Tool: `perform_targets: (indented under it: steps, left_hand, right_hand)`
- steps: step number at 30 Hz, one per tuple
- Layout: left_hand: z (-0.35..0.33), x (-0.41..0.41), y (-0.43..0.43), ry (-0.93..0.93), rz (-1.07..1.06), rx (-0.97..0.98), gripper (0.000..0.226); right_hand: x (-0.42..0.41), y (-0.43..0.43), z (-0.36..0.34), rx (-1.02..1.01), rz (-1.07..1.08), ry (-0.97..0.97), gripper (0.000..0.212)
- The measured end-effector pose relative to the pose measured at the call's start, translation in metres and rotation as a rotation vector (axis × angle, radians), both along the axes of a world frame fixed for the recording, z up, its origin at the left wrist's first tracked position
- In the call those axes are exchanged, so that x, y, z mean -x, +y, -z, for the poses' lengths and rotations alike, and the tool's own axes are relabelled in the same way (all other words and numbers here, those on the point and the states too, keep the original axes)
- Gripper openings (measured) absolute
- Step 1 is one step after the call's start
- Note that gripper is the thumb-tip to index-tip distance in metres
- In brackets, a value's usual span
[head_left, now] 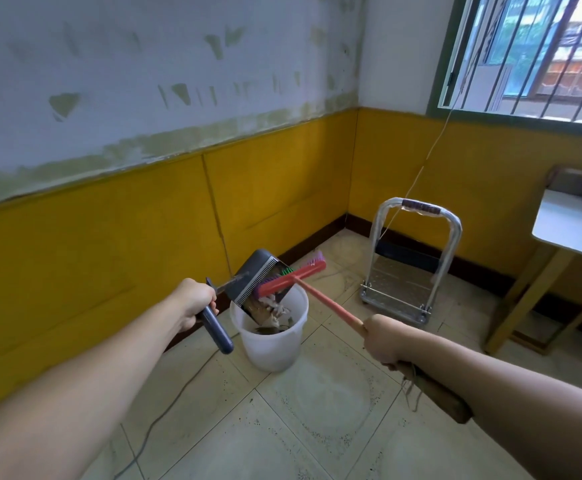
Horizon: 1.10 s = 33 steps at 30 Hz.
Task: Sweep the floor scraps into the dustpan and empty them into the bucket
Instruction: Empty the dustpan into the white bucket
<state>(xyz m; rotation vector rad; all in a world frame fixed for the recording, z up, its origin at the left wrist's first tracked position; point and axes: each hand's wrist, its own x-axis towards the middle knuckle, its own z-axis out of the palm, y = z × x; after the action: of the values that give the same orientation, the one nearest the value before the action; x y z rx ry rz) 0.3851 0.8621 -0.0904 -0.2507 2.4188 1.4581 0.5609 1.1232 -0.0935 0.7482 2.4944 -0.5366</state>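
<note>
A white plastic bucket [271, 344] stands on the tiled floor near the yellow wall. Scraps [272, 315] lie inside it and spill from the grey dustpan [252, 277], which is tipped mouth-down over the bucket's rim. My left hand [194, 303] grips the dustpan's dark handle [217, 332]. My right hand [385, 337] holds the pink broom handle [327, 303]. The red broom head [291, 278], with purple and green bristles, rests across the dustpan's mouth above the bucket.
A folding metal hand cart [407, 268] stands by the right wall, right of the bucket. A white-topped wooden table [573, 233] is at the far right. A thin cable [165, 414] runs along the floor beside the left wall. A barred window [532, 53] is above.
</note>
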Motion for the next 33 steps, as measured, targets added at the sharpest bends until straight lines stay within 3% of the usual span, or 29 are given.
perform_targets:
  steps: [9, 21, 27, 33]
  left_hand:
    - [-0.018, 0.007, -0.001, 0.058, -0.005, -0.014, 0.023]
    - [-0.019, 0.007, 0.002, 0.058, 0.01, 0.008, 0.024]
    - [-0.028, 0.002, -0.007, 0.042, 0.014, -0.016, 0.019]
    - [-0.036, 0.002, -0.005, 0.078, 0.055, 0.005, 0.018]
  right_hand:
    - [0.007, -0.017, 0.038, 0.005, 0.011, -0.086, 0.044]
    - [0.001, 0.007, 0.012, -0.008, 0.016, 0.013, 0.039]
    - [0.005, -0.013, 0.029, -0.04, -0.036, -0.06, 0.044]
    - [-0.007, -0.003, 0.029, 0.041, 0.076, -0.019, 0.037]
